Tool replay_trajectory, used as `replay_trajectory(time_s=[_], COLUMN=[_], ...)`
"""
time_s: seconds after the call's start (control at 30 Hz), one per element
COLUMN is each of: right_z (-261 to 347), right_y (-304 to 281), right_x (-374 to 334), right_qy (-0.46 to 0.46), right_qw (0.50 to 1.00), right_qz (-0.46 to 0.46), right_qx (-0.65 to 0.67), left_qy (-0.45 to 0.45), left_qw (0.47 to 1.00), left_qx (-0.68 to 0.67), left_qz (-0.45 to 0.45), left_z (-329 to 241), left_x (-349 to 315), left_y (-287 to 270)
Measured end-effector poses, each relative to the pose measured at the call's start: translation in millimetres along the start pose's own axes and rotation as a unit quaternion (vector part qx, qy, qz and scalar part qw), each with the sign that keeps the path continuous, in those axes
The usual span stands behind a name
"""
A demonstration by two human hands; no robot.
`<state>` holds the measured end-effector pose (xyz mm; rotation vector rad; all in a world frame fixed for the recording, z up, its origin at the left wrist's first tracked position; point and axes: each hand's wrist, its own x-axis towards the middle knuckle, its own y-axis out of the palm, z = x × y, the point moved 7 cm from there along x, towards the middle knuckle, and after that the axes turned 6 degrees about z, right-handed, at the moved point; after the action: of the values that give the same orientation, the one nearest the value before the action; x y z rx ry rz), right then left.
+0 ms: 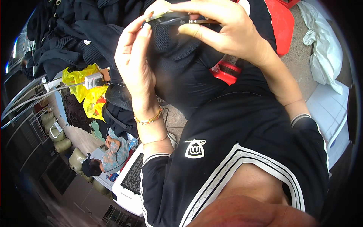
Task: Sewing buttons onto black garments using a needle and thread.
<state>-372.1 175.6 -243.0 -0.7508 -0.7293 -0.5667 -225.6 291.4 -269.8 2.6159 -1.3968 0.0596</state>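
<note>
L hand [136,56] pinches dk knit [163,38], far ctr; R hand [223,28] pinches slim tool [184,21] partly blocking it. Dk garments [94,22] far L, yellow bag [94,102] L, red stool [283,30] far R; grey floor [298,70]; person [115,156] L.

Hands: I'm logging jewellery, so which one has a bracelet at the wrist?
The left hand: it alone has an orange-gold bracelet; the right hand has none.

Head cam, L of pair, fisheye, facing dwn, nr torso [234,117]
</note>
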Motion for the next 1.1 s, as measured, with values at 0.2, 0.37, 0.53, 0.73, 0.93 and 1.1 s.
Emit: replay_trajectory(time_s=[0.2,0.37,0.53,0.73,0.93,1.1], right_z=[-55,-49,-61,-62,-62,-34], right_y=[52,20,18,25,38,41], right_x=[-9,14,19,25,30,20], right_qy=[0.257,0.269,0.294,0.379,0.348,0.194], right_qw=[0.863,0.937,0.892,0.872,0.911,0.927], right_qz=[0.064,0.045,-0.017,0.042,0.102,0.001], right_qx=[0.431,0.216,0.343,0.307,0.195,0.322], left_qy=[-0.045,-0.072,-0.086,-0.033,-0.064,-0.019], left_qw=[0.997,0.946,0.950,0.985,0.993,0.997], left_qx=[-0.015,0.249,0.242,0.146,0.052,0.066], left_qz=[0.063,0.196,0.179,0.088,0.086,0.033], left_z=[-2,-20,-32,-116,-63,-47], left_x=[20,26,40,-8,-31,-32], left_y=[-7,-33,-64,-38,-23,-31])
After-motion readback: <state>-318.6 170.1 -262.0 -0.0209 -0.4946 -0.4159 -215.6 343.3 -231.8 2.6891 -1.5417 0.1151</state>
